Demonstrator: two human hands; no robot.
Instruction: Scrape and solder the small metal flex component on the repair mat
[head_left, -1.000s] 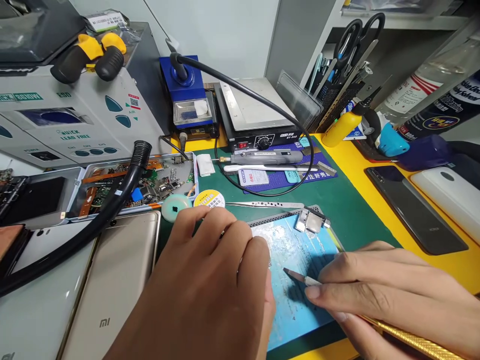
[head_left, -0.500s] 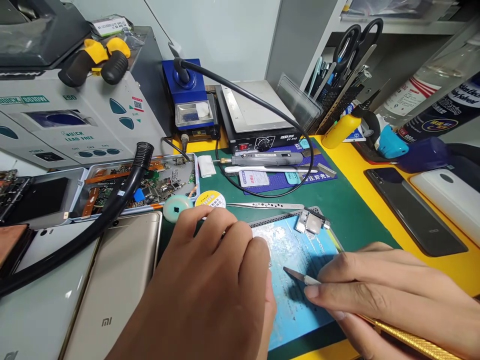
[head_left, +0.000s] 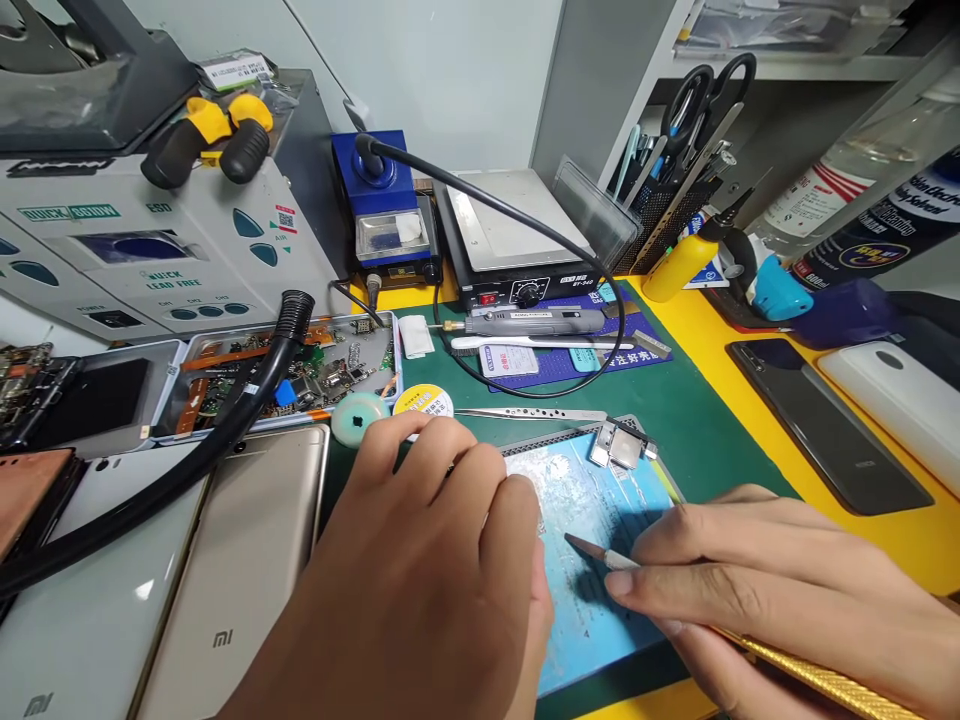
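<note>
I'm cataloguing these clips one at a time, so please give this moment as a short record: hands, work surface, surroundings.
left hand: curled at the left of the blue pad; anything it holds is hidden
right hand: holds a gold-handled knife, blade pointing toward the left hand
far edge of pad: small metal part
beyond pad: tweezers on green mat
left side: gold phone, black hose
back: metal-topped box
right side: black phone, yellow bottle
</note>
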